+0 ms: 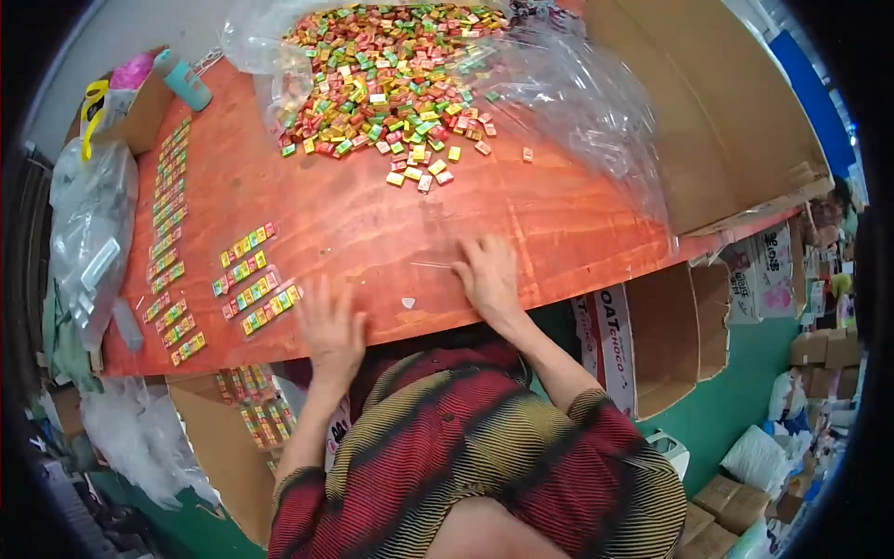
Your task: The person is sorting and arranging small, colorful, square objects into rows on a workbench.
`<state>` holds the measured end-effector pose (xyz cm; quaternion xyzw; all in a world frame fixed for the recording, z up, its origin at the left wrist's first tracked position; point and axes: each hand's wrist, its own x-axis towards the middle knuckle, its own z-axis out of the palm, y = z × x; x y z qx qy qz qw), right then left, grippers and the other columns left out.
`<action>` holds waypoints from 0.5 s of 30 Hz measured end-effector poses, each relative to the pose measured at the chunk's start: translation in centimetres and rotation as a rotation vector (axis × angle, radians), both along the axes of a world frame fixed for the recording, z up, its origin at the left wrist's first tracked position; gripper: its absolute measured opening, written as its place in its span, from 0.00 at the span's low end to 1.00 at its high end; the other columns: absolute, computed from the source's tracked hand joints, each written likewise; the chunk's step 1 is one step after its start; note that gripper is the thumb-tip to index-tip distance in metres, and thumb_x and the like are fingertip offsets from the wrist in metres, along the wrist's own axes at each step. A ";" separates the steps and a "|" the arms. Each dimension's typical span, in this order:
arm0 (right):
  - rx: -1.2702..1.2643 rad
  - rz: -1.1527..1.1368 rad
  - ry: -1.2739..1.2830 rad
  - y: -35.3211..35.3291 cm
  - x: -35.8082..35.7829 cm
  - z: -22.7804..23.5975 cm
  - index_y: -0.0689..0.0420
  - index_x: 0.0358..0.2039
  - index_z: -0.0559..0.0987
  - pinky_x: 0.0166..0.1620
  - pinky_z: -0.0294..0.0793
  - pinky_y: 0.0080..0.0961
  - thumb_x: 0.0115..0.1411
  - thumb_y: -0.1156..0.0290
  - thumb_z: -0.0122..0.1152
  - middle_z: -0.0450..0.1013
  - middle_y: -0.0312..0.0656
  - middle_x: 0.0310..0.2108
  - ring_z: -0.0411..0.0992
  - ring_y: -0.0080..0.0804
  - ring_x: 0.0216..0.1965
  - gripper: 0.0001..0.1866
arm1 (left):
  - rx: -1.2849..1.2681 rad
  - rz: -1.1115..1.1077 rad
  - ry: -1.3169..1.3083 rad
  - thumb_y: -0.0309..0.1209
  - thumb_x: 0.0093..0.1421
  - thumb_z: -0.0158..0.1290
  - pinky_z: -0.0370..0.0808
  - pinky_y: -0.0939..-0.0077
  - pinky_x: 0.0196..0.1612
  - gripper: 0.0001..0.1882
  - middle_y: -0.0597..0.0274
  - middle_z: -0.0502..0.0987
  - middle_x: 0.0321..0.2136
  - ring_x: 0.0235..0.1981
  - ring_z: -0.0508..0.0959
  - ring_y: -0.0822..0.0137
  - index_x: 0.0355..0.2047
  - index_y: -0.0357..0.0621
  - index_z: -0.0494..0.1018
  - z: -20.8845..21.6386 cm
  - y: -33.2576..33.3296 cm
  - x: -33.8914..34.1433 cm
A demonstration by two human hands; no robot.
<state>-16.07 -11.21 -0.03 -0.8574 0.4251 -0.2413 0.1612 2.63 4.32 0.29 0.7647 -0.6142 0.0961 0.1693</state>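
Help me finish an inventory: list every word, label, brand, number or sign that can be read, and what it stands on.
I don't copy printed wording; lettering shows on:
White-and-red carton under the table: large, readable letters.
White carton with pink print, right: dark characters.
Small boxes in the heap: too small to read.
Small boxes in rows: too small to read.

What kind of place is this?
Probably a small packing workshop: a heap of tiny coloured boxes on a red table, short rows of the same boxes laid out at the left, and open cartons below the tabletop.
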 end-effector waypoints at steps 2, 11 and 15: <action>-0.114 0.040 -0.080 -0.7 1.3 -1.4 0.55 0.36 0.73 0.37 0.60 0.35 0.44 0.71 0.60 0.65 0.42 0.30 0.63 0.41 0.35 0.15 | -0.014 -0.056 0.034 0.36 0.54 0.50 0.49 0.47 0.57 0.27 0.47 0.57 0.55 0.59 0.52 0.48 0.53 0.43 0.61 0.3 -1.7 -1.8; -0.094 0.514 -0.224 -3.2 5.4 -2.5 0.58 0.30 0.75 0.41 0.62 0.36 0.48 0.74 0.55 0.67 0.43 0.30 0.65 0.41 0.35 0.07 | 0.127 -0.107 0.321 0.42 0.55 0.48 0.48 0.44 0.57 0.34 0.45 0.56 0.56 0.59 0.53 0.47 0.58 0.40 0.53 -1.0 -5.3 -2.7; -0.006 0.479 -0.271 -7.7 8.2 -0.5 0.59 0.36 0.73 0.47 0.60 0.42 0.49 0.75 0.53 0.67 0.47 0.39 0.64 0.46 0.43 0.11 | -0.003 -0.026 0.272 0.34 0.58 0.43 0.47 0.47 0.58 0.28 0.49 0.55 0.57 0.60 0.53 0.51 0.58 0.40 0.53 0.0 -8.5 0.2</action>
